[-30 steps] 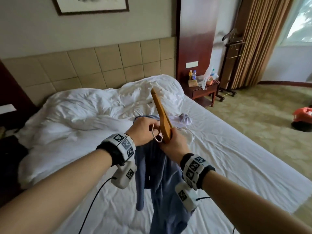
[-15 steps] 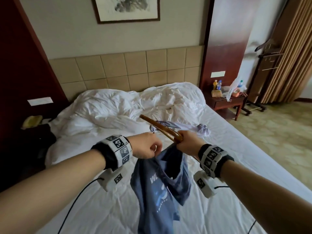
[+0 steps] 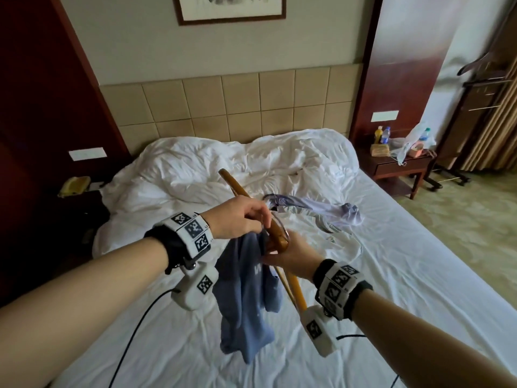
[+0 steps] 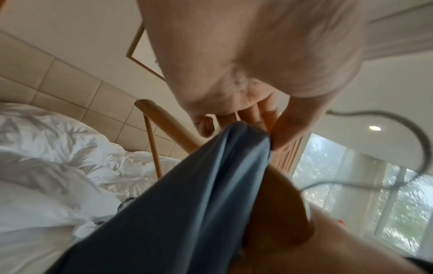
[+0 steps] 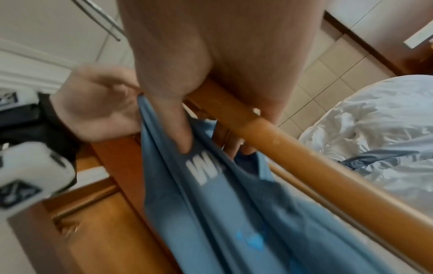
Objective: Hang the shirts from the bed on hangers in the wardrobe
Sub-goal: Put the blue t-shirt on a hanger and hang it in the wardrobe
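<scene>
Left fingers pinch blue shirt; right-wrist view alone shows right fingers gripping shirt, hanger.

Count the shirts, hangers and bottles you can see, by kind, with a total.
Shirts: 2, blue shirt in the hands, lilac shirt on the bed
Hangers: 1, wooden hanger
Bottles: 3, on the nightstand
Total: 6

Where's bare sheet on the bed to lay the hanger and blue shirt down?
Bare sheet runs from the right hand to the bed's right edge, below the lilac garment. More lies near, under the left forearm. Crowded: the heaped duvet at the headboard and the white garment mid-bed.
</scene>
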### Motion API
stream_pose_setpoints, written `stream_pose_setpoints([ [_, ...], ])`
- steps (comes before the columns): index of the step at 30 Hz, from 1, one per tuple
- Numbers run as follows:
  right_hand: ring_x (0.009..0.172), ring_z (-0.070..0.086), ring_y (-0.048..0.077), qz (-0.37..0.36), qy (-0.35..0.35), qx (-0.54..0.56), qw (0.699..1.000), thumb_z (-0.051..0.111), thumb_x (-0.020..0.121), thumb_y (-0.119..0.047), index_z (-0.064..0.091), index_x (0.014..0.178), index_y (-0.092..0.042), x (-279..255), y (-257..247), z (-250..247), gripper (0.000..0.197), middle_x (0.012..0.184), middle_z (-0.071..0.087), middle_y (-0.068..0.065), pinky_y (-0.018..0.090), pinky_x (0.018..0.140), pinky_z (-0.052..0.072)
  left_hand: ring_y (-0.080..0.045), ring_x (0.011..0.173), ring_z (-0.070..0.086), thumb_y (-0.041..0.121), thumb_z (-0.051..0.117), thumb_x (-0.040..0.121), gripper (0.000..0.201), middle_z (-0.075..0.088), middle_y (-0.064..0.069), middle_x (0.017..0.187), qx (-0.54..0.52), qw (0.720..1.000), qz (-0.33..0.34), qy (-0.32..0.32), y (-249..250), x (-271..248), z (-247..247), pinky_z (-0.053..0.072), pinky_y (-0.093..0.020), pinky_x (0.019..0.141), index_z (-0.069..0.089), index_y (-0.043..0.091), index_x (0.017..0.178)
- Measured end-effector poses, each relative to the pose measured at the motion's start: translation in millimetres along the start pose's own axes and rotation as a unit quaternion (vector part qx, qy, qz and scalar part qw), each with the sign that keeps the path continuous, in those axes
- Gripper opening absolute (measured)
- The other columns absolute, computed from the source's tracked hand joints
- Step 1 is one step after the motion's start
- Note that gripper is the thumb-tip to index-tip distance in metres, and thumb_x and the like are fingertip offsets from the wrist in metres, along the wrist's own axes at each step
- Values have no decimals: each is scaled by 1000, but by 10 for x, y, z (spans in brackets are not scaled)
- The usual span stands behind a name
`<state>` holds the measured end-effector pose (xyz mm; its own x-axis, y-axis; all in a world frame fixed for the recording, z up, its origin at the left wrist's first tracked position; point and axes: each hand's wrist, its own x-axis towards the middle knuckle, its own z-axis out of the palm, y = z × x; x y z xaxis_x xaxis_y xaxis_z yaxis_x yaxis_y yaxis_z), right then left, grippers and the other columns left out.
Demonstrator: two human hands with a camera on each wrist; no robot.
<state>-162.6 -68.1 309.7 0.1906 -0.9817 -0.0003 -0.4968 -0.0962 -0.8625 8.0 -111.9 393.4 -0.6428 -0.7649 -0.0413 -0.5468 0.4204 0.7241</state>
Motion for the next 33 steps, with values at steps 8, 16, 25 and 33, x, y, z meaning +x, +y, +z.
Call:
stream_pose_setpoints([
  [8, 79, 55, 19, 13, -39, -179, 983, 68, 84, -17, 62, 96, -17, 5, -13, 312, 14, 85, 59, 0, 24, 66, 36, -16, 81, 64, -2, 63, 83, 27, 71, 2, 83, 2, 997, -50, 67, -301, -444, -331, 46, -30, 84, 66, 25, 79],
  [16, 78, 57, 24, 40, 3, -211, 977, 68, 80, -11, 63, 86, -11, 43, -182, 178, 8, 81, 60, 6, 28, 64, 36, -7, 66, 54, 13, 66, 86, 16, 57, 13, 65, 249, 964, -86, 42, -614, -995, -790, 48, -23, 70, 66, 26, 96],
  [25, 84, 62, 28, -14, 66, -191, 979, 65, 84, -11, 65, 93, -5, 76, -481, 40, 11, 87, 67, 10, 36, 74, 48, -15, 82, 45, 33, 46, 101, 15, 65, 7, 97, 580, 810, -45, -71, -686, -1094, -748, 15, -29, 86, 61, 28, 102],
  [33, 88, 61, 28, 33, 47, -205, 977, 66, 80, -12, 64, 101, -5, 0, -434, 76, 22, 93, 67, 11, 37, 76, 48, -11, 99, 57, 29, 39, 101, 17, 57, 12, 107, 618, 786, 10, -15, -747, -1018, -687, 20, -32, 77, 55, 32, 109],
])
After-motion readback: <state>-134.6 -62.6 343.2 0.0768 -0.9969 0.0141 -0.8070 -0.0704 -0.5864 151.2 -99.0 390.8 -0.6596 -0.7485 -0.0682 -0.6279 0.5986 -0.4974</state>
